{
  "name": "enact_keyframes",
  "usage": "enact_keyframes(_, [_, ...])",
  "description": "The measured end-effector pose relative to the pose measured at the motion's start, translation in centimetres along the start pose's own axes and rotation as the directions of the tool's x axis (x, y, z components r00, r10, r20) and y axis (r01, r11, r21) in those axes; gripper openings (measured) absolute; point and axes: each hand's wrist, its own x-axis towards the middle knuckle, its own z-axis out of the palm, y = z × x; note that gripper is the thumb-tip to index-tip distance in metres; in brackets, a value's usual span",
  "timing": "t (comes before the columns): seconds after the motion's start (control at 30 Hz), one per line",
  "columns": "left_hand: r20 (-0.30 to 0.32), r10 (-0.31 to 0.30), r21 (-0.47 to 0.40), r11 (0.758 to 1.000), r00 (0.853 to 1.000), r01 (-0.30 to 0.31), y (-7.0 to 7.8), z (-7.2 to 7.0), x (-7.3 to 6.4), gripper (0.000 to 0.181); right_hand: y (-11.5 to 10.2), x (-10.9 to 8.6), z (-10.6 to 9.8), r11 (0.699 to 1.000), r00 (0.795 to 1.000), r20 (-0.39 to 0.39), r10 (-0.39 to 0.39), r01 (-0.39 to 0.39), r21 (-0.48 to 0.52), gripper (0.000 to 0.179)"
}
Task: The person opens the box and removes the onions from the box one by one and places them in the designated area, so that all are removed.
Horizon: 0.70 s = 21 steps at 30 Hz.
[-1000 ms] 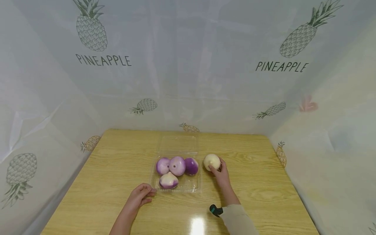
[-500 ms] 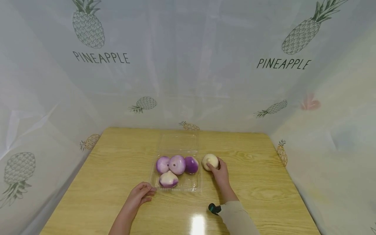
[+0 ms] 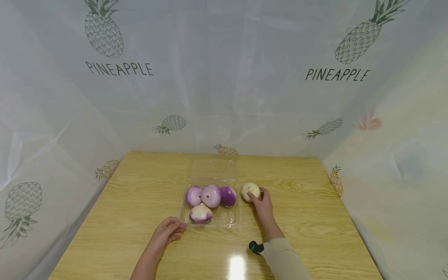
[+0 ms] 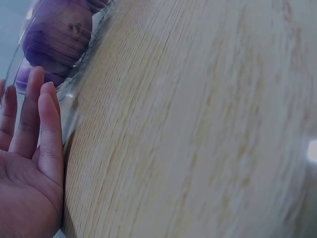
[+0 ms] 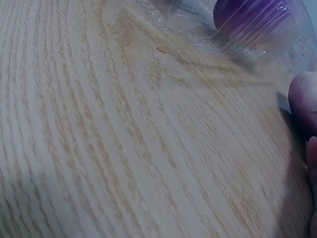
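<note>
My right hand (image 3: 263, 204) grips a pale, cream-topped onion (image 3: 250, 192) that sits on the table just right of a clear plastic clamshell box (image 3: 224, 221). In the right wrist view, only part of this onion (image 5: 303, 99) and a fingertip show at the edge. Inside the box lie several purple-and-white onions: a row along the back, including a dark purple one (image 3: 228, 196), and a white-topped one (image 3: 201, 214) at front left. My left hand (image 3: 167, 232) rests by the box's front left corner, fingers extended at its rim; the left wrist view shows the palm (image 4: 29, 183) and straight fingers.
The box's transparent lid (image 3: 212, 171) lies folded back toward the far edge of the wooden table (image 3: 147, 186). Pineapple-printed white sheeting (image 3: 224, 89) stands behind and at both sides. A dark wrist strap (image 3: 256, 247) is by the right sleeve.
The right hand and its onion have shifted slightly left toward the box, then stayed nearly still. The left hand and the onions in the box keep their places; the head view tilted a little.
</note>
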Motion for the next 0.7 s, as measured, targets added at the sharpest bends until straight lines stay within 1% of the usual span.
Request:
enact_keyframes(0.1, [-0.009, 0.001, -0.001, 1.000, 1.000, -0.001, -0.1, 0.0, 0.0, 0.014, 0.0, 0.0, 0.0, 1.000, 1.000, 0.006, -0.015, 0.015, 0.001, 0.065])
enact_keyframes(0.23, [-0.017, -0.005, -0.009, 1.000, 1.000, 0.005, -0.2, 0.0, 0.1, 0.013, -0.1, -0.1, -0.1, 1.000, 1.000, 0.009, -0.018, 0.018, 0.001, 0.067])
enact_keyframes(0.43, [-0.022, -0.001, -0.006, 1.000, 1.000, 0.001, -0.4, -0.1, 0.2, 0.014, -0.1, -0.6, -0.1, 0.998, 1.000, 0.023, -0.010, 0.009, 0.062, 0.069])
enact_keyframes(0.6, [-0.023, 0.008, 0.003, 1.000, 1.000, -0.008, -0.5, -0.1, 0.3, 0.014, 0.2, -1.3, -0.2, 0.992, 1.000, 0.011, -0.028, 0.027, 0.123, 0.068])
enact_keyframes(0.7, [-0.026, 0.008, 0.004, 1.000, 1.000, -0.007, -0.6, -0.1, 0.3, 0.014, 0.5, -1.8, -0.2, 0.991, 0.999, 0.003, -0.037, 0.036, 0.129, 0.072])
